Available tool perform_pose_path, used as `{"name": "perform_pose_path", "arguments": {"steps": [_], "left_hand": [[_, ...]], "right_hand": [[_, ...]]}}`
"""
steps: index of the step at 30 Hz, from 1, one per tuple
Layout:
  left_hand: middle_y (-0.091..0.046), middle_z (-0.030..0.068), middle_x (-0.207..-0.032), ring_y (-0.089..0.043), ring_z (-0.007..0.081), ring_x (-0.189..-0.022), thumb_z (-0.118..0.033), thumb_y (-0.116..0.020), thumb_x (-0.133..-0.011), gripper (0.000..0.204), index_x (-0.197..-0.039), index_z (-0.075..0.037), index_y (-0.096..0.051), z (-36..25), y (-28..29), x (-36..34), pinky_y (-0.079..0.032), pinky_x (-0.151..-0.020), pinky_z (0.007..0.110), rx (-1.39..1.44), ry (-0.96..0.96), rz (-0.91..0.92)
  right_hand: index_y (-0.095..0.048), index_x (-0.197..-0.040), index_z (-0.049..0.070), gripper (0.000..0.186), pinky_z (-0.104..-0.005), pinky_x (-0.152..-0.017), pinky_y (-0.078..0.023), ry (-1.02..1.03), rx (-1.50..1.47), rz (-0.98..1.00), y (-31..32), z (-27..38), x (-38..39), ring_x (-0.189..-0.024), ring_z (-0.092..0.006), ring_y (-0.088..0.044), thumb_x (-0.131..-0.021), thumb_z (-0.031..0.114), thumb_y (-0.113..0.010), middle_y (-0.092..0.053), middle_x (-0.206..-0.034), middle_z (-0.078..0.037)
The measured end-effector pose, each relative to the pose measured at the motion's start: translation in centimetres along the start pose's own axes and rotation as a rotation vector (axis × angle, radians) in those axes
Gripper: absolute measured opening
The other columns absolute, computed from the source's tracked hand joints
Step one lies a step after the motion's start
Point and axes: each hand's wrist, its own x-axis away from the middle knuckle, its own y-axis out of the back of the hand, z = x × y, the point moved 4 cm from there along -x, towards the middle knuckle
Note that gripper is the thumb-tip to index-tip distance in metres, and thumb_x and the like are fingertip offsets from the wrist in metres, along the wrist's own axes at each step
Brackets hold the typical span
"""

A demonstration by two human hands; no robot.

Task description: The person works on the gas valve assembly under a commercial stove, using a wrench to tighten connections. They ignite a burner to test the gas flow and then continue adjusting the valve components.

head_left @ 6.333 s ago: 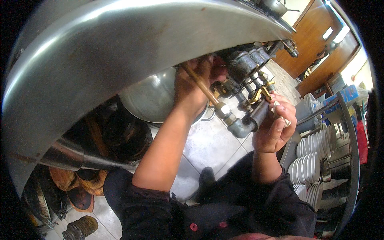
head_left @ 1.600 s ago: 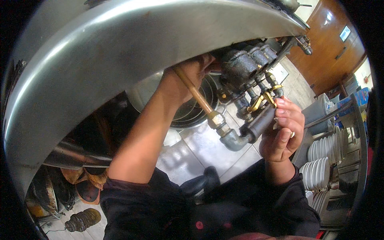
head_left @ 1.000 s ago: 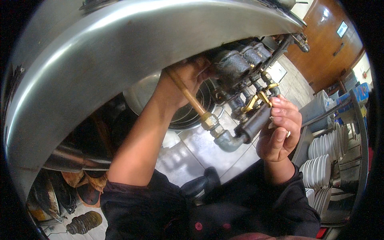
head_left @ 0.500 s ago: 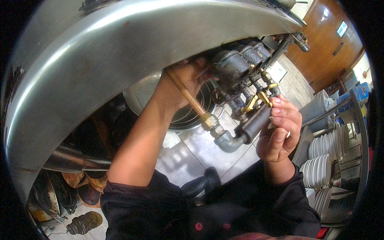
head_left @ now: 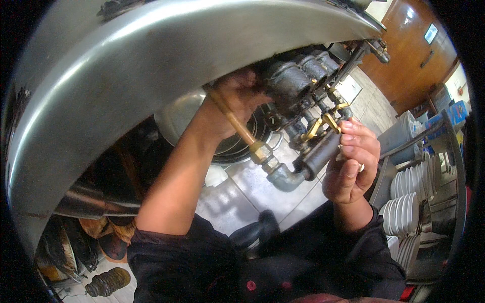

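Valve assembly beneath a curved steel panel (head_left: 166, 50), as I observe it remotely through the head camera. The right hand (head_left: 356, 159) has its fingers curled, with the thumb close to them; I see a crumpled whitish scrap (head_left: 361, 167) pinched between thumb and fingers. Just left of the right fingertips lie 2 brass levers (head_left: 313, 130); the nearer lever ends beside the index fingertip, and I cannot tell whether they touch. Below these levers and immediately left of the right fingers, a thick dark pipe (head_left: 319, 157) slants down to a grey elbow (head_left: 286, 178), which joins a brass fitting (head_left: 261, 153) and a copper pipe (head_left: 232, 118).

The left hand (head_left: 240, 96) reaches up under the panel, its wrist behind the copper pipe. Its fingers are in shadow and partly hidden, so I cannot tell how far they are open or whether they grip anything. Immediately right of those fingers I note 3 black cylinders (head_left: 289, 83) in a row. Beneath the left fingers, farther back, is a round metal pot (head_left: 182, 113). Well below both sets of fingers is a tiled floor (head_left: 237, 199); to the right of the right fingers are stacked white plates (head_left: 401, 214).
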Motion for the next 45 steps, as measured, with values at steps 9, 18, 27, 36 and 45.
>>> {"name": "perform_pose_path", "arguments": {"steps": [9, 18, 27, 36, 45], "left_hand": [[-0.065, 0.0084, -0.109, -0.061, 0.0214, -0.098, -0.01, -0.068, -0.078, 0.035, -0.112, -0.004, -0.062, 1.3, 2.5, 0.9, -0.048, -0.087, 0.034, -0.382, 0.237, -0.17], [-0.063, 0.0126, -0.113, -0.062, 0.0259, -0.102, -0.036, -0.073, -0.078, 0.057, -0.121, -0.003, -0.056, -0.4, 3.4, 0.9, -0.051, -0.09, 0.039, -0.551, 0.06, -0.322], [-0.062, 0.0076, -0.11, -0.059, 0.0197, -0.098, -0.012, -0.077, -0.075, 0.045, -0.116, -0.003, -0.058, -0.1, 3.3, 1.7, -0.05, -0.085, 0.032, -0.624, 0.046, -0.508], [-0.061, 0.0058, -0.113, -0.057, 0.0177, -0.101, -0.022, -0.077, -0.078, 0.05, -0.12, -0.004, -0.056, -0.7, 3.5, 1.4, -0.048, -0.088, 0.032, -0.735, 0.035, -0.442], [-0.06, 0.0053, -0.113, -0.057, 0.0174, -0.1, -0.025, -0.077, -0.078, 0.05, -0.119, -0.004, -0.056, -0.6, 1.7, 0.9, -0.048, -0.087, 0.032, -0.739, 0.042, -0.45]], "right_hand": [[-0.057, -0.092, 0.005, 0.013, -0.0479, -0.091, -0.044, 0.03, -0.004, 0.061, 0.6, -0.2, -0.2, -0.097, -0.0312, -0.06, -0.088, 0.018, -0.056, -0.06, -0.095, -0.013], [-0.062, -0.088, 0.004, 0.011, -0.0454, -0.091, -0.043, -0.008, -0.14, -0.007, 0.5, -0.4, -0.3, -0.098, -0.0306, -0.06, -0.08, 0.01, -0.065, -0.06, -0.094, -0.011], [-0.062, -0.084, 0.005, 0.01, -0.0454, -0.09, -0.043, -0.018, -0.147, -0.034, 0.7, -0.2, -0.4, -0.096, -0.0298, -0.06, -0.077, 0.01, -0.068, -0.06, -0.092, -0.01], [-0.061, -0.092, 0.003, 0.013, -0.0463, -0.094, -0.041, 0.015, -0.132, 0.018, 0.8, -0.4, -0.2, -0.1, -0.0312, -0.058, -0.081, 0.01, -0.061, -0.059, -0.096, -0.013], [-0.061, -0.091, 0.002, 0.014, -0.046, -0.094, -0.04, 0.02, -0.139, 0.024, 0.6, -0.5, -0.2, -0.102, -0.0317, -0.058, -0.081, 0.012, -0.061, -0.059, -0.098, -0.014]]}}
